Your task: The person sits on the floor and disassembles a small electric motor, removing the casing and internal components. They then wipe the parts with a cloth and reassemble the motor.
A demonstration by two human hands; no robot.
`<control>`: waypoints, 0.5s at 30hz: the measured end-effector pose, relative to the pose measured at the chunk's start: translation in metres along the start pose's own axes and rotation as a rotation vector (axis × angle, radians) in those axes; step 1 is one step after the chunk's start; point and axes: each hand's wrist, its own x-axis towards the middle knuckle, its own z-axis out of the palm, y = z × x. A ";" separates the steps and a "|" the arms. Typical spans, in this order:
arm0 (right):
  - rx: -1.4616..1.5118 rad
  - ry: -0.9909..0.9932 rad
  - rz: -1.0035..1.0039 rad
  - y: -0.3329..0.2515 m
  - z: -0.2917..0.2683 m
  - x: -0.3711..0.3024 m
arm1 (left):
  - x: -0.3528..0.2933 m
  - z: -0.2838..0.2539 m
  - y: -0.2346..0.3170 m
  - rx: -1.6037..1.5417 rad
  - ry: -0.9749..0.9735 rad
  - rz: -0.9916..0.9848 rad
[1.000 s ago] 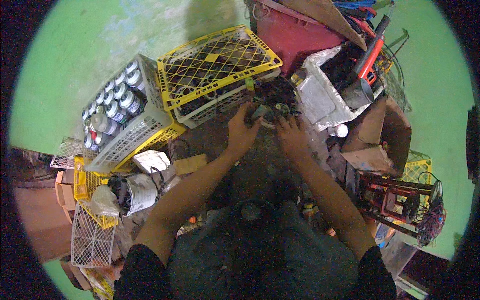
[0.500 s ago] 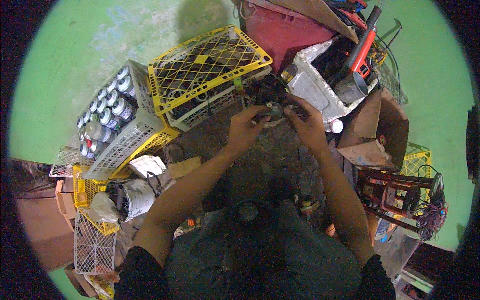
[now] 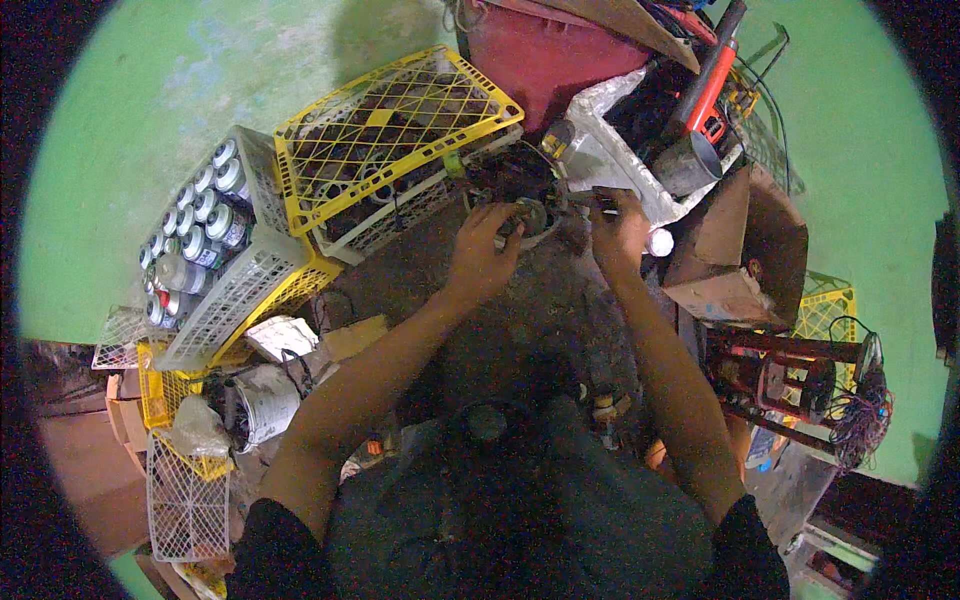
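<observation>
My left hand is closed at the edge of a small round grey metal part, fingers curled and thumb toward the part. To its right, my right hand is closed round a slim dark tool, whose thin end points left toward the part. The tool's exact kind is too small and dim to make out. A gap lies between the two hands. Just beyond them is a dark cluttered heap of what look like metal pieces.
Yellow and white crates stand ahead to the left, beside a crate of spray cans. A foam box with a red-orange tool and a metal cup is ahead right. Nearer right are a cardboard box and a white-capped bottle.
My right hand has drawn away to the right from the round part, and the slim tool in it now shows. My left hand stays at the part. The whole view has shifted slightly.
</observation>
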 end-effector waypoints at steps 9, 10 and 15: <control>-0.005 0.006 -0.234 -0.003 0.032 0.000 | -0.008 -0.006 -0.002 -0.079 -0.088 -0.075; -0.020 -0.013 -0.243 -0.001 0.032 0.001 | -0.010 -0.005 -0.004 -0.056 -0.079 -0.068; 0.057 -0.120 -0.325 0.000 0.032 0.003 | -0.013 -0.009 -0.009 -0.040 -0.092 -0.019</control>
